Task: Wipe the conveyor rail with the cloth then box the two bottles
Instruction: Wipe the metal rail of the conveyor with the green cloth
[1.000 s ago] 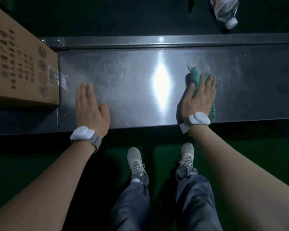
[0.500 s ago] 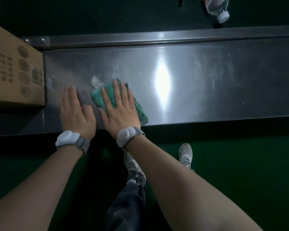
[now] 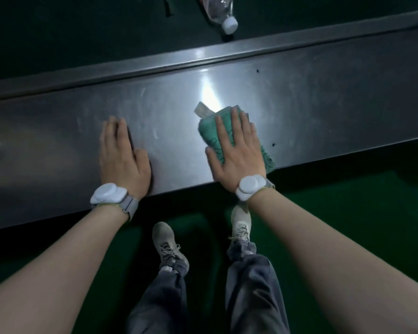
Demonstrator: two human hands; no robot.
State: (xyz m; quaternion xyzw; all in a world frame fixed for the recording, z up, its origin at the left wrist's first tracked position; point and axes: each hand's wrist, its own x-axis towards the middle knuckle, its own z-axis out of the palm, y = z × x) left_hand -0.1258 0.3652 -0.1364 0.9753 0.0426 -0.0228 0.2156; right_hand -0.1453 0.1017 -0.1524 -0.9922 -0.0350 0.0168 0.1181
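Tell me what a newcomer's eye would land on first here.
First the bright glare on the steel rail, mid-frame. Just below it the right hand lies flat on a green cloth pressed to the rail, while the left hand rests flat and bare beside it. A clear bottle with a white cap lies on the dark belt beyond the rail, at the top edge.

- Right hand presses flat on the green cloth on the steel conveyor rail.
- Left hand lies flat beside it.
- A bottle lies beyond the rail.
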